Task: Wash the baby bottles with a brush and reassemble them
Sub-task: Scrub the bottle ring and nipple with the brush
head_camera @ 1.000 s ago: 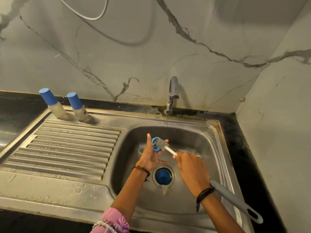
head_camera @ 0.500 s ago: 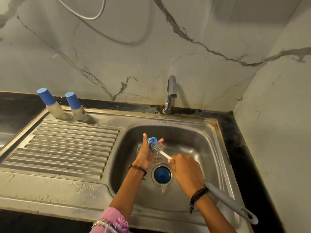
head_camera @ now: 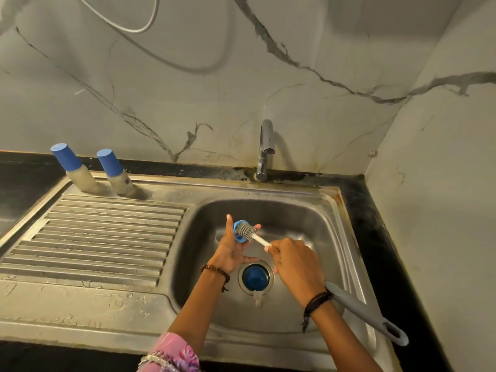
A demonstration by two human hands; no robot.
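I see my left hand [head_camera: 230,249] over the sink basin [head_camera: 316,224], gripping a small blue bottle ring [head_camera: 238,232] between thumb and fingers. My right hand [head_camera: 296,263] is clenched around the brush [head_camera: 257,238], its grey bristle head pushed into the ring, the white shaft running down into my fist and the grey handle sticking out past my wrist toward the near right. Down in the basin, a blue cap [head_camera: 255,276] sits in the drain, with a clear teat [head_camera: 257,298] lying just near of it. Two baby bottles [head_camera: 80,170] with blue caps stand side by side at the far left of the sink's ribbed drainboard [head_camera: 102,237], close to the wall. The tap [head_camera: 264,149] rises from the black worktop [head_camera: 375,224] at the far edge, and I cannot tell whether any water runs from it.
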